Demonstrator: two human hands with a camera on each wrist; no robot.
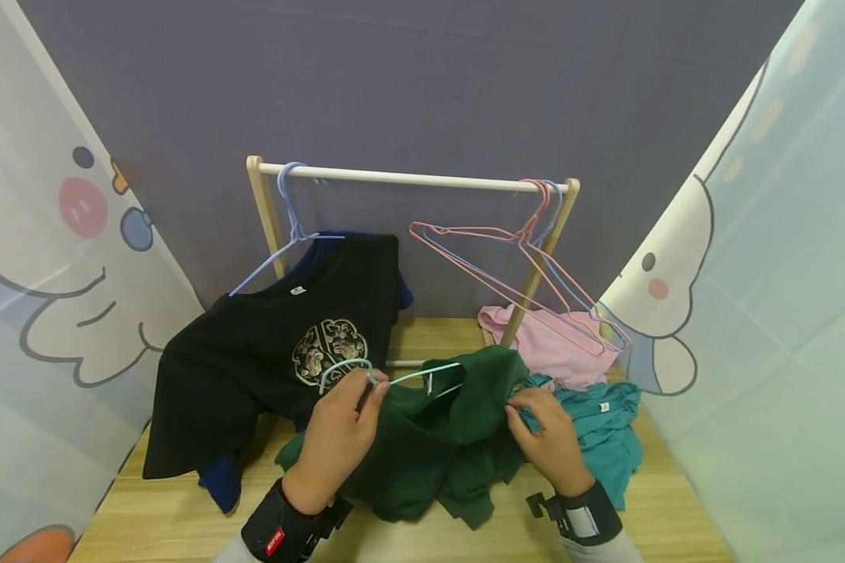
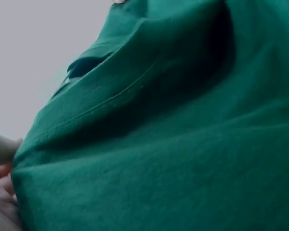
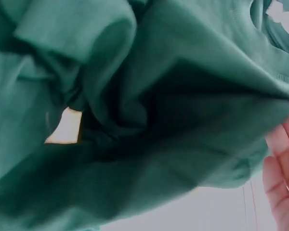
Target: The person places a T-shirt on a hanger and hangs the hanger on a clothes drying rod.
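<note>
My left hand (image 1: 341,430) pinches a mint-green wire hanger (image 1: 415,375) just below its hook. One arm of the hanger reaches into the neck opening of a dark green T-shirt (image 1: 422,461), where a small white label shows. On the other side, my right hand (image 1: 551,439) pinches the shirt's cloth near the collar between thumb and fingers. Taut folds of the green cloth (image 3: 183,159) run toward the right fingertips in the right wrist view. The left wrist view is mostly filled by green cloth (image 2: 149,168), with a bit of the hand at its left edge.
A clothes rack with a white rail (image 1: 394,177) stands behind. A black printed T-shirt (image 1: 239,352) hangs at its left on a blue hanger (image 1: 292,227). Pink hangers (image 1: 528,234) and a blue one hang right, above folded pink cloth (image 1: 549,344) and a teal garment (image 1: 609,434).
</note>
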